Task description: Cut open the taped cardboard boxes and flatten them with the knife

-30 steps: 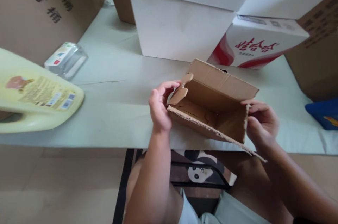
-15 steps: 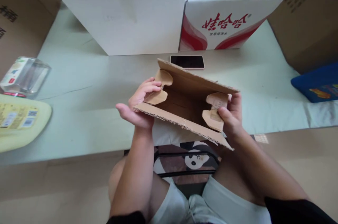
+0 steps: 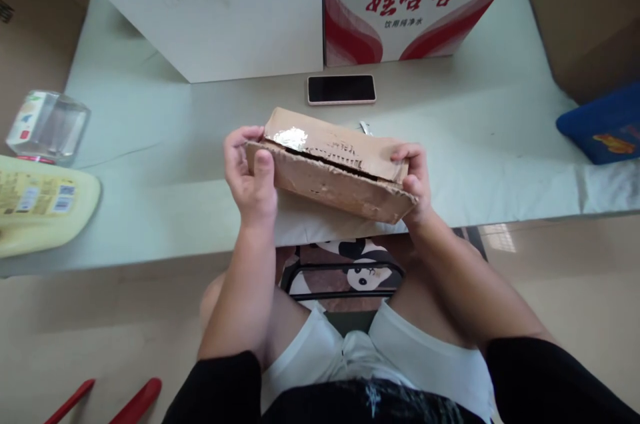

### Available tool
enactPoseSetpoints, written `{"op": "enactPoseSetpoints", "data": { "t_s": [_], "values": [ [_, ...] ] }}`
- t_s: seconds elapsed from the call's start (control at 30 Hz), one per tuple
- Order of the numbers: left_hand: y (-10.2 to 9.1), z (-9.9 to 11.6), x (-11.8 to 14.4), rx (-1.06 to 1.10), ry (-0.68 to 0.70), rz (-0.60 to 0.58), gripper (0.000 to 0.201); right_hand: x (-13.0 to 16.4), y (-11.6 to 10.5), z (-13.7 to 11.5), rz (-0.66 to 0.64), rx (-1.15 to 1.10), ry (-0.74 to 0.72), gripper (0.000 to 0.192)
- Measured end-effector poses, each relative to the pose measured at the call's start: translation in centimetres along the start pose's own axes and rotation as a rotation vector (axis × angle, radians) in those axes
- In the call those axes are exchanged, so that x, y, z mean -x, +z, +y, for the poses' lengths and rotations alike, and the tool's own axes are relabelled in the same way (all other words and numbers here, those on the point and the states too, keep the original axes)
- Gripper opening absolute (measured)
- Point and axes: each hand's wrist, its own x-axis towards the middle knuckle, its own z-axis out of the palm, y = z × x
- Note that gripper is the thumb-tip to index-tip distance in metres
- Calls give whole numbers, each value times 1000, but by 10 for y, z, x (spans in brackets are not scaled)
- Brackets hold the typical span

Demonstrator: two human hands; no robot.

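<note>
At the far left lie a pale yellow plastic jug and a clear plastic bottle on the pale green table. The left hand and right hand each curl closed around one end of a small, worn brown corrugated cardboard box, lid folded down, held just above the table's near edge. Closing seems the step; pressing the flap flush likely comes next. Behind lies a black phone.

2 hands grip closed cardboard box (phone behind).
</note>
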Motion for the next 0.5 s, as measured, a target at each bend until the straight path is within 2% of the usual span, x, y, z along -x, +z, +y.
{"op": "enactPoseSetpoints", "data": {
  "t_s": [0.13,0.3,0.4,0.5],
  "values": [
    [3,7,-1,-139,78,-70,15,0,3,-2,35,-52,-31,54],
    [2,10,-1,-178,27,-50,11,1,5,-5,12,-69,-96,40],
    [-1,5,-1,-191,71,-50,13,-2,2,-3,12,-93,-92,45],
    [-8,-2,-6,-220,138,-71,17,-5,-4,4,11,-88,-19,59]
  ]
}}
